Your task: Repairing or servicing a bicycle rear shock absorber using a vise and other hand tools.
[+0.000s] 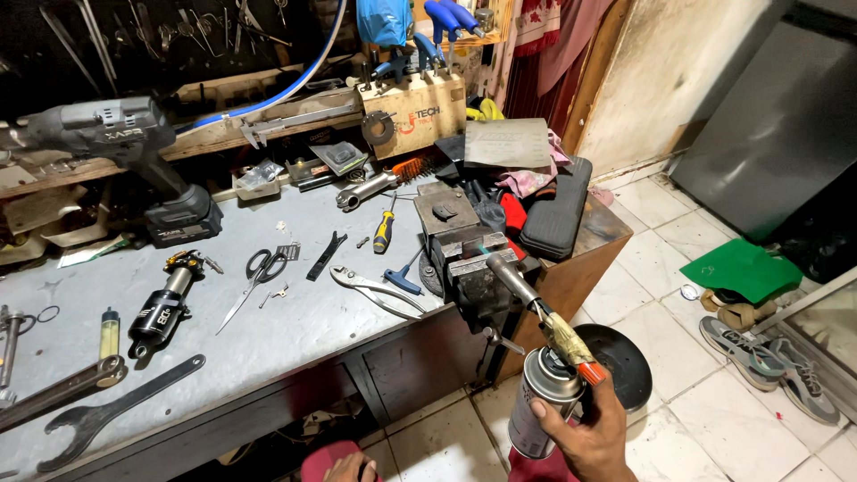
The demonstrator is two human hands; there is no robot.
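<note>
At the lower right of the frame, the right hand is clenched around a grey metal gas canister topped by a brass torch head, whose steel nozzle points up-left at the dark iron vise on the desk edge. The left hand shows only partly at the bottom edge; I cannot tell its grip. One pair of scissors and one pair of pliers lie left of the vise.

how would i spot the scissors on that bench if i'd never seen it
Start at the grey workbench and find the black cordless driver standing at its back left. The scissors lie flat to its right, near the bench's middle, beside a black shock absorber. Their two black loop handles set them apart.
</note>
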